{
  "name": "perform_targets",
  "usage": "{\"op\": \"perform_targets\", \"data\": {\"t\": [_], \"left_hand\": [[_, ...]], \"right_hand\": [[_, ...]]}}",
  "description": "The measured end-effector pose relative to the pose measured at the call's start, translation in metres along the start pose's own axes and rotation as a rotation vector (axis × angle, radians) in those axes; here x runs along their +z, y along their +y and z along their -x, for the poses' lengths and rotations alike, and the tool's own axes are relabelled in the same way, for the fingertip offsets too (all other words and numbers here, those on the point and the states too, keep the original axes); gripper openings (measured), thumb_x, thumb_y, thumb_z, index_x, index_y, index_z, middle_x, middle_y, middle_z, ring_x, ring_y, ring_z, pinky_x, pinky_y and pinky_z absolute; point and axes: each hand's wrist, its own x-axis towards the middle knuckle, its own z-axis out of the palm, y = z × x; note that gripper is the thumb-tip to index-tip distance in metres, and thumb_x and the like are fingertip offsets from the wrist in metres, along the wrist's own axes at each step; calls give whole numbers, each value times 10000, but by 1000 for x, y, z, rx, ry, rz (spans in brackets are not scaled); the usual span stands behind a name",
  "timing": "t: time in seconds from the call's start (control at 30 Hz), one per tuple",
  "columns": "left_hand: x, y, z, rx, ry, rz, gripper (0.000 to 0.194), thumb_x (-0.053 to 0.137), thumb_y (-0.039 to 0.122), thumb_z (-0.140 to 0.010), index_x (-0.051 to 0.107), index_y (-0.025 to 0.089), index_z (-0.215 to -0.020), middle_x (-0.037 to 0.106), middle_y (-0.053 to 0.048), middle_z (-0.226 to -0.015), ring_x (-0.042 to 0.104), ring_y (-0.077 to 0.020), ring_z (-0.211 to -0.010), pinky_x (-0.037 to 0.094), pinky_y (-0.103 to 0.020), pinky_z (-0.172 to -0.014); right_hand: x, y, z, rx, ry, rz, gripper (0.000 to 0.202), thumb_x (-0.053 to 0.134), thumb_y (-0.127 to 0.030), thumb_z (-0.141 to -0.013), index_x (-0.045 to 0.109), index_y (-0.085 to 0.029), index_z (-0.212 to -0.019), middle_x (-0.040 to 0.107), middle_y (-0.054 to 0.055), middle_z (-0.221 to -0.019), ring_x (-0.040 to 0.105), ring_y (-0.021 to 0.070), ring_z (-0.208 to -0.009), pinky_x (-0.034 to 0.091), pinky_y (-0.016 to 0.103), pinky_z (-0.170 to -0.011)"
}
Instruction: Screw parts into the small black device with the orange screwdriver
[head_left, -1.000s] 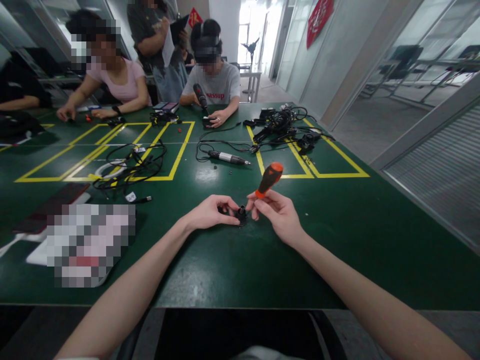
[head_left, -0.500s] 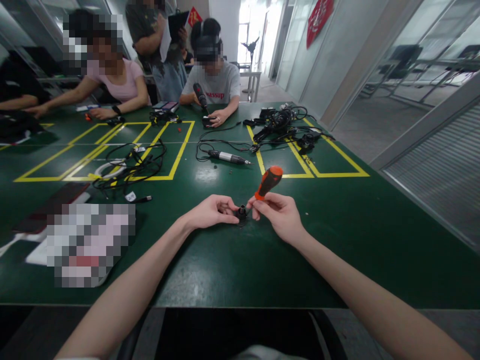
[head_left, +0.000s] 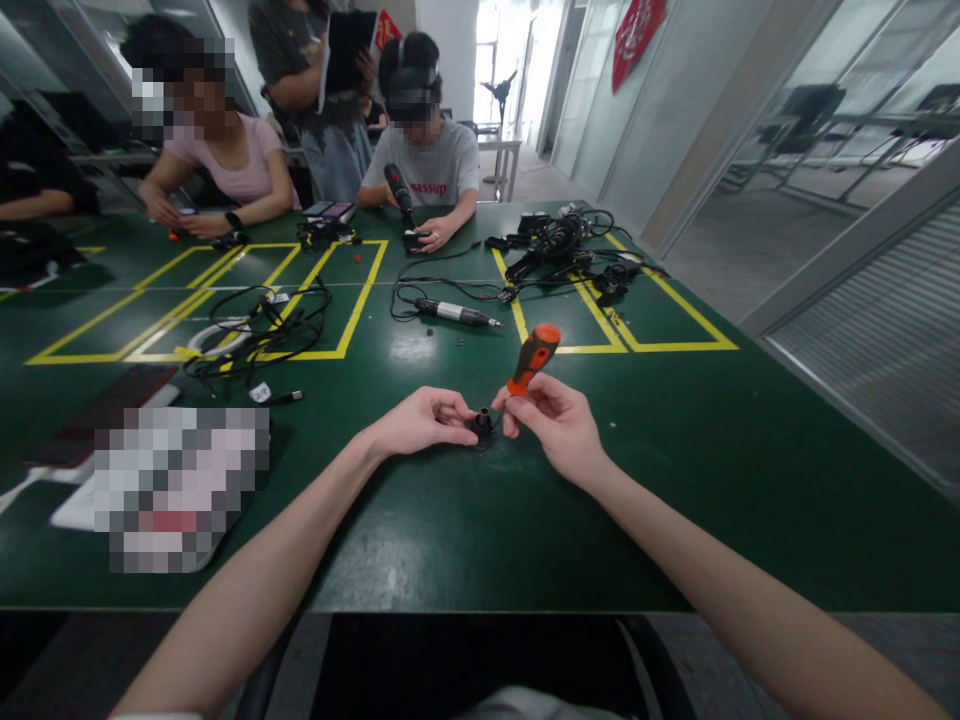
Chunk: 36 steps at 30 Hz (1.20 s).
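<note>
My left hand point(head_left: 429, 420) is closed on a small dark round part point(head_left: 484, 424) with a ring-like opening on top, held at the table surface. Between the fingers of my right hand point(head_left: 556, 422) is a screwdriver point(head_left: 536, 355) with an orange and black handle. It leans, handle up and to the right, with its lower end near the dark part. Whether the tip touches the part I cannot tell; it is too small and partly hidden by my fingers.
On the green table point(head_left: 420, 550) lie a pen-shaped electric tool point(head_left: 457, 313), looped cables point(head_left: 300, 325), a heap of black cables point(head_left: 562, 245), a phone point(head_left: 112, 410) and a blurred pouch point(head_left: 195, 490). Across the table a person point(head_left: 424, 165) holds a power driver point(head_left: 399, 190).
The screwdriver handle has shifted very slightly left and up in my right hand. My left hand stays on the dark part. A co-worker at the far left has drawn an outstretched arm in.
</note>
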Motion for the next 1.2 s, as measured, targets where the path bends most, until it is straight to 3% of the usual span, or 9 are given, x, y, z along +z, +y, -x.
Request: {"op": "perform_targets", "data": {"t": [0.2, 0.43, 0.63, 0.77, 0.97, 1.1, 1.2], "left_hand": [[-1, 4, 3, 74, -62, -99, 372, 898, 295, -699, 676, 133, -951, 737, -5, -831, 657, -96, -720, 530, -264, -769], [16, 4, 2, 87, 83, -328, 378, 886, 352, -693, 679, 148, -935, 617, 47, -699, 564, -107, -644, 440, -236, -629], [16, 5, 2, 73, 76, -372, 349, 834, 367, -739, 715, 135, -970, 606, 39, -711, 540, -107, -647, 433, -236, -629], [15, 4, 3, 105, 65, -442, 336, 789, 338, -782, 736, 135, -1045, 639, 15, -780, 557, -115, -692, 436, -235, -645], [15, -1, 1, 186, 105, -390, 680, 873, 363, -714, 638, 158, -1318, 690, -5, -891, 596, -126, -730, 461, -250, -664], [15, -2, 0, 168, 111, -353, 474, 860, 376, -737, 691, 142, -1114, 658, 12, -801, 589, -118, -692, 453, -243, -644], [15, -1, -1, 132, 111, -344, 429, 862, 392, -730, 705, 140, -1039, 633, 28, -727, 573, -117, -660, 437, -238, -626]], "right_hand": [[-1, 0, 1, 4, -55, -23, 357, 777, -542, -871, 701, -197, -922, 757, 26, -757, 636, 114, -528, 538, 262, -524], [-1, 1, 3, -1, -21, 16, 327, 832, -486, -831, 662, -207, -838, 744, 8, -727, 610, 106, -524, 536, 254, -522], [-4, 1, 0, 2, -40, 35, 354, 770, -549, -870, 727, -200, -911, 754, 30, -793, 600, 106, -490, 529, 275, -485], [-3, 1, 2, -12, -55, 3, 321, 792, -503, -868, 699, -205, -942, 775, 32, -774, 636, 121, -525, 561, 279, -529], [-3, -1, 2, -34, -62, 81, 330, 810, -514, -846, 726, -195, -841, 728, 21, -726, 639, 122, -550, 557, 270, -544], [-4, -3, 2, -22, -92, 79, 370, 719, -562, -913, 729, -196, -856, 724, 28, -749, 643, 123, -533, 561, 275, -532], [-7, -5, 4, -57, -79, 136, 391, 706, -579, -915, 730, -196, -838, 718, 32, -719, 639, 135, -529, 560, 287, -529]]}}
